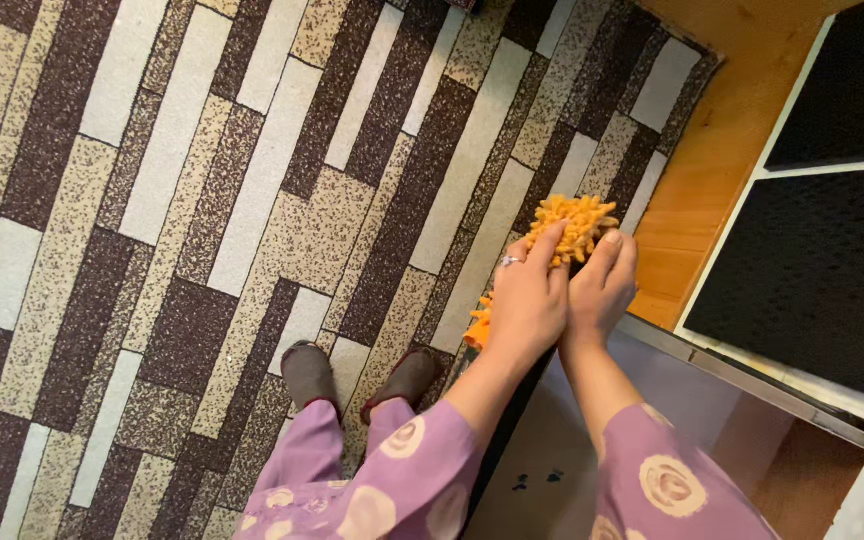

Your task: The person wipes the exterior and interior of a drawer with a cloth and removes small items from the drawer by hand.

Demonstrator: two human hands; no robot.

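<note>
Both of my hands grip an orange chenille mop head [577, 223], a fluffy pad with nubby tufts. My left hand [527, 300], with a ring on one finger, wraps over its near side. My right hand [602, 285] presses against it from the right, fingers curled on the tufts. More orange fabric [479, 325] hangs below my left hand. The hands are held above a grey metal surface [672, 385] with a shiny edge. My sleeves are purple with pale round patterns.
A rug [202, 200] of beige, white and dark brown stripes covers the floor. My feet in grey slippers [310, 375] stand on it. Orange wooden floor [722, 150] lies beyond. Black textured panels [822, 270] in a white frame fill the right side.
</note>
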